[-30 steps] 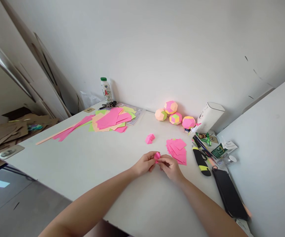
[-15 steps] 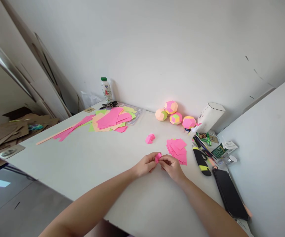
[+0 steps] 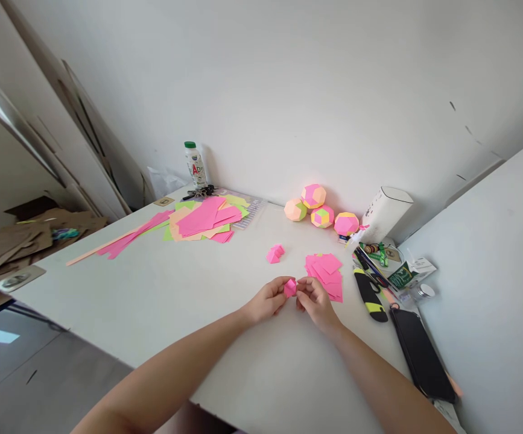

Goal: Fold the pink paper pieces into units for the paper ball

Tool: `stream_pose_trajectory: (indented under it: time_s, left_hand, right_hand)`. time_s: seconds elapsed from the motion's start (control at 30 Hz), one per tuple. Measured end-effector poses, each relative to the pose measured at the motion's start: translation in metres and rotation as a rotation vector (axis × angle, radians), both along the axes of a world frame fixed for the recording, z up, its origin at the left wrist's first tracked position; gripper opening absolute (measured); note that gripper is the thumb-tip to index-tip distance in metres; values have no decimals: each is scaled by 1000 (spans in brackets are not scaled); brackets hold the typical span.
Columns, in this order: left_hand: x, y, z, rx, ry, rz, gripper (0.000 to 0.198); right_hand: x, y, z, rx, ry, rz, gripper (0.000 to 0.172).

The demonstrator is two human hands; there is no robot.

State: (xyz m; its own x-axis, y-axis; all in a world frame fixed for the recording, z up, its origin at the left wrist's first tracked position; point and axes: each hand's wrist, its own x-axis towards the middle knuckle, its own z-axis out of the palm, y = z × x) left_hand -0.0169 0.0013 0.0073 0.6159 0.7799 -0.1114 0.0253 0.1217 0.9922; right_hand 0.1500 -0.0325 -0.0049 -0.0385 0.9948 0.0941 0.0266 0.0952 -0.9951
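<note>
A small folded piece of pink paper (image 3: 290, 288) is between my two hands, just above the white table. My left hand (image 3: 265, 299) pinches it from the left side. The fingertips of my right hand (image 3: 318, 304) are closed at its right edge, partly hiding that edge. Beyond the hands lie pink folded paper pieces (image 3: 275, 253), standing close together. To the right is a loose pile of pink paper squares (image 3: 327, 274), near my right hand.
Several faceted paper balls (image 3: 314, 196) rest by the wall. Coloured sheets (image 3: 202, 218) and a bottle (image 3: 195, 164) are at the back left. A black-and-yellow cutter (image 3: 370, 295), a black phone (image 3: 421, 352) and a white box (image 3: 385, 214) line the right side.
My right fingers have shifted slightly outward along the folded pink paper, so more of its folded face shows. My left hand stays nearly in place.
</note>
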Motion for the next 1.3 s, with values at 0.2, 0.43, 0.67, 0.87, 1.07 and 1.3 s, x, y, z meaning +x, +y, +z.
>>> stream_pose_trajectory:
  time_s: [0.2,0.43,0.67,0.87,1.07,1.3]
  left_hand:
    - [-1,-1,-3,26,7,18,45]
    - [-1,-3,2,136,77,-9,42]
    - [2,-4,-3,221,-22,-95,38]
    - [0,-1,-8,119,-9,-60,41]
    - [-1,-2,-1,189,20,-92,34]
    - [3,-4,1,258,-14,-85,36]
  right_hand:
    - [-1,0,3,-31,-132,61,15]
    - [-2,-1,6,-10,-162,120,8]
    - [-1,-1,4,56,-282,74,10]
    - [-1,-2,3,45,-273,93,6]
    - [-1,-2,1,46,-240,105,8]
    - [-1,-1,1,85,-271,115,10]
